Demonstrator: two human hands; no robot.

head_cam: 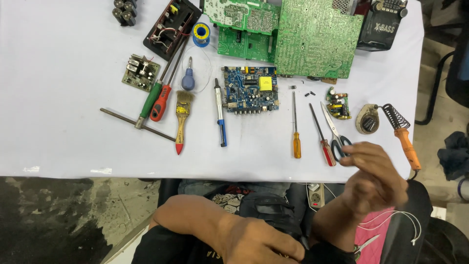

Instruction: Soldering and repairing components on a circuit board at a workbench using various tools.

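at nine o'clock on the white table (58,137) we see a small green circuit board (140,73), and just beside it, toward the centre, a t-shaped metal bar (137,124), a green-handled screwdriver (152,98) and a red-handled screwdriver (161,101) lying side by side. next to them lie a paintbrush (181,120) with a red tip and a stubby blue screwdriver (188,78). at eleven o'clock sit a black open casing (172,22) and a blue spool of solder wire (201,33). near the centre we find a blue desoldering pump (220,112) and a blue circuit board (251,90) with a yellow part; at twelve o'clock large green circuit boards (312,39) overlap. to the right lie an orange-handled screwdriver (296,127), a thin red-handled screwdriver (323,134) and scissors (334,129). at six o'clock, below the table edge, our left hand (264,244) rests on a dark object in the lap, fingers together and laid flat. at four o'clock our right hand (373,176) hovers above the table edge, blurred, fingers loosely curled and holding nothing we can make out; the scissors' black handles are nearest it. at three o'clock stand a soldering iron (405,142) with an orange handle, in its coiled holder, and a small green board (338,103).
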